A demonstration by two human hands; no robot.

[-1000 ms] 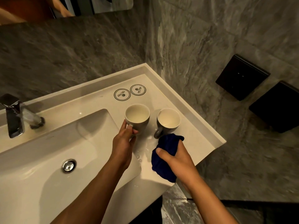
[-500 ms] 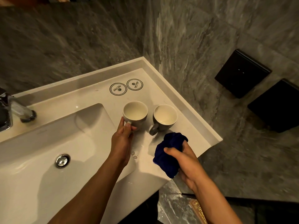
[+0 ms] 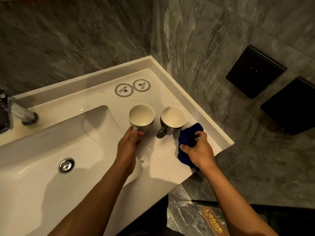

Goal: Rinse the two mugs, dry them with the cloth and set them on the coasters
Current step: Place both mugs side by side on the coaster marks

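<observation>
Two grey mugs with pale insides stand upright on the white counter [image 3: 163, 160] to the right of the basin. My left hand [image 3: 128, 143] grips the left mug [image 3: 141, 116] at its near side, over the handle. The right mug [image 3: 173, 119] stands free, its handle pointing toward me. My right hand [image 3: 199, 150] holds a bunched dark blue cloth [image 3: 189, 135] pressed on the counter just right of that mug. Two round white coasters [image 3: 124, 90] [image 3: 141, 85] lie side by side at the back of the counter, both bare.
The sink basin [image 3: 51, 184] with a metal drain plug [image 3: 66, 165] fills the left. A chrome tap [image 3: 18, 113] stands at the far left. Grey stone walls close the back and right, with two black wall panels [image 3: 254, 72]. Water drops [image 3: 143, 157] lie near my left wrist.
My right hand has carried the blue cloth to the right and further back, now beside the right mug. My left hand stays on the left mug. The view has shifted slightly.
</observation>
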